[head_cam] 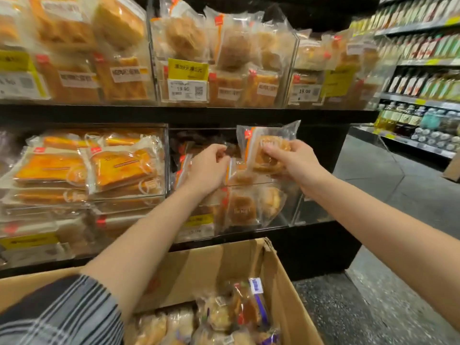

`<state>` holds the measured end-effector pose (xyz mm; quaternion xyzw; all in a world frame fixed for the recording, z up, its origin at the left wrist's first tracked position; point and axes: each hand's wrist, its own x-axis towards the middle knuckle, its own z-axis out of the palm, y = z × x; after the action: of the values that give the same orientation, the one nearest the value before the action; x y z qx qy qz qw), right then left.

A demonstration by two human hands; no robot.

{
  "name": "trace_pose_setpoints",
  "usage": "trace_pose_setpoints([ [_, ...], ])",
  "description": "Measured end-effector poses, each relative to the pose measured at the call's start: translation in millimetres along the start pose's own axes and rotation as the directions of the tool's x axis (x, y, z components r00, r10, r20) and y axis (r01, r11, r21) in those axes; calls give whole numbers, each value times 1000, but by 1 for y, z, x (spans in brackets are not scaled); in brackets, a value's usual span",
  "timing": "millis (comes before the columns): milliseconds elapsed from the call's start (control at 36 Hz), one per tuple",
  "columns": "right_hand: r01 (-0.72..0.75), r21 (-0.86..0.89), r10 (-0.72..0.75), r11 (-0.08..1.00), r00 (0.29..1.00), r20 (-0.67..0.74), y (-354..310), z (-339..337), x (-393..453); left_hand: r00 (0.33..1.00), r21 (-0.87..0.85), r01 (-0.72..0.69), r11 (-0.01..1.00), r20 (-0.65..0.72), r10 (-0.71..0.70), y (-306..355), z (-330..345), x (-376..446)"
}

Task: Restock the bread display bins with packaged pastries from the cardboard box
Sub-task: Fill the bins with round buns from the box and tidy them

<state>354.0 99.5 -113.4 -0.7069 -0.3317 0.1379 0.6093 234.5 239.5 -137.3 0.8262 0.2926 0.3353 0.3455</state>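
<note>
Off to my right there's an aisle of shelves packed with bottles, dark ones up top and yellowish oil-looking ones lower down. Yellow price tags run along the shelf edges. Floor is grey speckled stuff. Corner of some brown carton sits by the far edge.

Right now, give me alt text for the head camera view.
The right hand holds a packaged pastry at a clear lower display bin while the left hand reaches inside. An open cardboard box of wrapped pastries sits below.
</note>
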Motion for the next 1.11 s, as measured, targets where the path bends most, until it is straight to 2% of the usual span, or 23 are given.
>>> trace_pose_setpoints([
  [56,-17,6,18,1000,997,-70,6,-5,13,983,289,-149,946,148,109,-3,4,12],
  [111,-38,9,38,999,993,-110,13,-5,25,949,412,-232,881,295,112,-8,7,24],
  [139,-47,-3,46,999,991,-126,17,-5,32,938,444,-230,866,337,76,-10,7,30],
  [306,-60,-140,52,988,997,-62,31,6,60,949,440,-152,885,315,6,-25,19,52],
  [444,-153,-172,151,973,988,-25,38,18,77,905,636,-234,736,420,-75,-29,28,68],
  [528,-175,-191,175,966,984,-16,41,19,74,899,739,-286,610,427,-95,-28,32,67],
  [583,-193,-162,196,968,981,3,42,18,72,898,762,-291,578,426,-109,-31,35,66],
  [694,-191,-107,194,976,981,10,42,12,74,921,767,-248,591,376,-101,-32,36,63],
  [778,-170,-66,170,983,985,-8,35,8,71,946,737,-253,627,323,2,-31,34,58],
  [833,-171,-40,171,984,985,-12,34,5,68,966,678,-216,702,252,54,-30,32,54],
  [944,-168,-128,170,977,985,2,33,1,67,989,641,-141,755,57,136,-29,31,51],
  [1028,-241,-98,245,965,969,32,32,1,65,994,578,-44,815,-58,95,-28,31,49],
  [1111,-179,-199,196,963,978,68,32,5,68,995,491,-4,871,-89,55,-29,32,48],
])
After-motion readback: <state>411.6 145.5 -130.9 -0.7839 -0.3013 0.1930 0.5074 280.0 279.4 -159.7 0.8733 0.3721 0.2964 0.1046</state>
